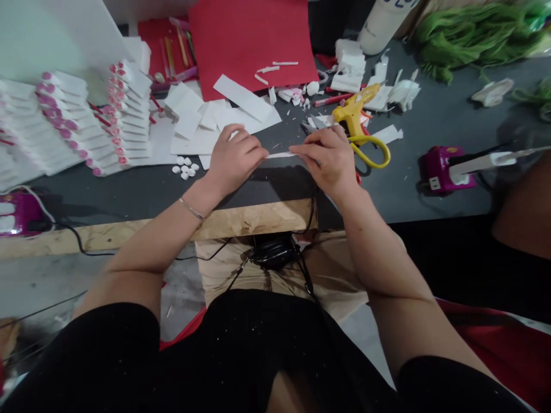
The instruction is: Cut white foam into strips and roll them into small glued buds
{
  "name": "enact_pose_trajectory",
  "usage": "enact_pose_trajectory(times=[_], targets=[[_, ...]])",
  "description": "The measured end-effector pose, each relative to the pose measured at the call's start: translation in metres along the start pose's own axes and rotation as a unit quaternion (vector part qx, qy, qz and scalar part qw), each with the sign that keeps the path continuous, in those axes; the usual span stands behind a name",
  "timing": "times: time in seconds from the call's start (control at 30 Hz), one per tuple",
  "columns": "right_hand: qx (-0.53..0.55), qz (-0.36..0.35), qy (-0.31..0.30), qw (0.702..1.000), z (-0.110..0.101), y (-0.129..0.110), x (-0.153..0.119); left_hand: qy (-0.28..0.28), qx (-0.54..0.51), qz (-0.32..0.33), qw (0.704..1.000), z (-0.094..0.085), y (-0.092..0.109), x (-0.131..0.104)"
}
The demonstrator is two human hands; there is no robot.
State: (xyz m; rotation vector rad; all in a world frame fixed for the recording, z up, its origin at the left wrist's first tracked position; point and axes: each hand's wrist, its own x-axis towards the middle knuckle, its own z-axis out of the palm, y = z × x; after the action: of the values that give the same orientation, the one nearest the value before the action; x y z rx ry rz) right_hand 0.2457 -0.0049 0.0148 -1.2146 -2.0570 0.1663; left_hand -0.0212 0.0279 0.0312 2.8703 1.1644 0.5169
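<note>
A thin white paper strip [280, 155] is stretched between my two hands, just above the dark table. My left hand [236, 156] pinches its left end, and my right hand [328, 158] pinches the other end. Beside my right hand lie scissors with yellow handles [387, 156] and a yellow glue gun [353, 109]. White paper pieces [245, 98] are spread beyond my left hand. A small heap of white pellets [185, 167] sits to the left of that hand.
Rows of white rolled pieces with pink tips [123, 115] stand at the left. A red sheet [258, 40] lies at the back. Purple power sockets [445, 166] sit at the right, near another person's leg [527, 206]. Green yarn [473, 37] and a white bottle [383, 26] are behind.
</note>
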Motion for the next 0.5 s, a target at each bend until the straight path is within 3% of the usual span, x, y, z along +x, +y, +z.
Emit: enact_pose_trajectory(times=[0.1, 0.2, 0.33, 0.5], targets=[[-0.064, -0.034, -0.050, 0.996, 0.003, 0.001, -0.012, 0.002, 0.082, 0.027, 0.996, 0.007, 0.002, -0.028], [-0.119, -0.078, -0.097, 0.985, 0.007, -0.007, -0.022, -0.019, 0.091, 0.031, 0.995, 0.017, 0.007, -0.047], [-0.145, -0.094, -0.148, 0.974, 0.015, -0.020, -0.023, -0.037, 0.064, -0.004, 0.997, 0.022, 0.008, -0.052], [-0.187, -0.089, -0.178, 0.962, 0.021, -0.019, -0.013, -0.042, 0.017, -0.012, 0.999, 0.016, 0.001, -0.056]])
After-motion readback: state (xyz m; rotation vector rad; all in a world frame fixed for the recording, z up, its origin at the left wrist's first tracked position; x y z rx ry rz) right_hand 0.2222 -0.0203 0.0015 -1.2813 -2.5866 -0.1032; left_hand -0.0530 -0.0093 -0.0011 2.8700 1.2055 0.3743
